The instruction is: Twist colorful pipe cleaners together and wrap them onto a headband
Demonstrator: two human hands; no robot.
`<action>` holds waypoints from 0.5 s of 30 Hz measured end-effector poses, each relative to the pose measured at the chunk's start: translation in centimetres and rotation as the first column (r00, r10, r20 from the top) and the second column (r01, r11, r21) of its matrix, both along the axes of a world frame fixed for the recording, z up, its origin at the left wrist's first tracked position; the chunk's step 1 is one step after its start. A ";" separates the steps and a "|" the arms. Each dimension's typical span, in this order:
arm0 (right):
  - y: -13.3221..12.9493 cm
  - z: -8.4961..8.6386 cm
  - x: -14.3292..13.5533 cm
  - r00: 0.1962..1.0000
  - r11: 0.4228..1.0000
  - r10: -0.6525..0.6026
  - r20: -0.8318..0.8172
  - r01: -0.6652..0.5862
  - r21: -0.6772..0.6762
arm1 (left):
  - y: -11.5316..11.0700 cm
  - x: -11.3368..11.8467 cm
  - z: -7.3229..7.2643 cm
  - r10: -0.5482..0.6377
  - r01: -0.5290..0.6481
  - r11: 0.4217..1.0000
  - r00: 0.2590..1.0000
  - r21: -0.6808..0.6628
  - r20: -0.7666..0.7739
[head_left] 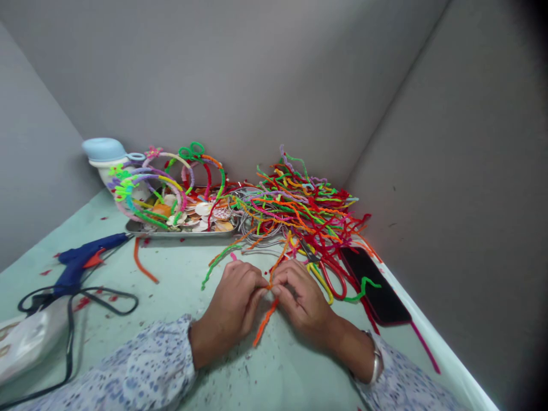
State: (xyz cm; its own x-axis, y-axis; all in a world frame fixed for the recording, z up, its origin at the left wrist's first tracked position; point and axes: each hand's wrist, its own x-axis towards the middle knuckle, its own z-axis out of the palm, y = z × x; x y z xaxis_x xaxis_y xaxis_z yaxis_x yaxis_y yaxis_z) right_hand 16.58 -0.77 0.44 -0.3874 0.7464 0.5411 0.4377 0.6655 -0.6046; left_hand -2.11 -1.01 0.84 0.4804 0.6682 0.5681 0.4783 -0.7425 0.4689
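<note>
Pinching orange at the centre of the table!

Both hands meet over the pale green tabletop (141, 308), and between them sits the orange pipe cleaner (265, 324)! The left hand (231, 302) has thumb and forefinger closed on it; the right hand (302, 297) matches that narrow grip, fingertips almost touching. Whether one strand or two cross under those fingers, nobody can tell from here.

What a featherweight this looks! Soft fuzz outside, probably thin wire within: easy to bend, likely to hold a kink, hardly slippery and not fragile, though the nap could crush. The best hold would be right by the crossing, fingertips only, with cut ends treated carefully as they may prick.

And look at the line! The lower length slants out to 7 o'clock, its end pointing back toward the wearer; an orange length beyond the fingers runs up to 1 o'clock, so the long axis seems to lie 7 to 1.

Around the pinch: tangled pipe cleaners (295, 205) between 12 and 1, the shell-filled tray (201, 234) at 10, the blue glue gun (79, 264) at 9, red-handled scissors (338, 294) and dark phone (381, 294) toward 3.
</note>
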 end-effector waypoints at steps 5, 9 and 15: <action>0.0 0.2 -0.1 0.999 0.997 -0.054 -0.005 0.054 0.055 | 0.1 0.1 0.0 0.015 -0.015 1.000 1.000 0.001 0.006; -0.2 0.5 -0.2 0.999 0.998 -0.043 0.021 0.042 0.045 | 0.1 0.2 0.1 0.012 -0.012 1.000 1.000 -0.009 0.000; -0.2 0.5 -0.1 0.999 0.996 -0.046 0.000 0.046 0.075 | -0.1 0.1 0.1 0.007 -0.006 0.999 1.000 -0.050 0.024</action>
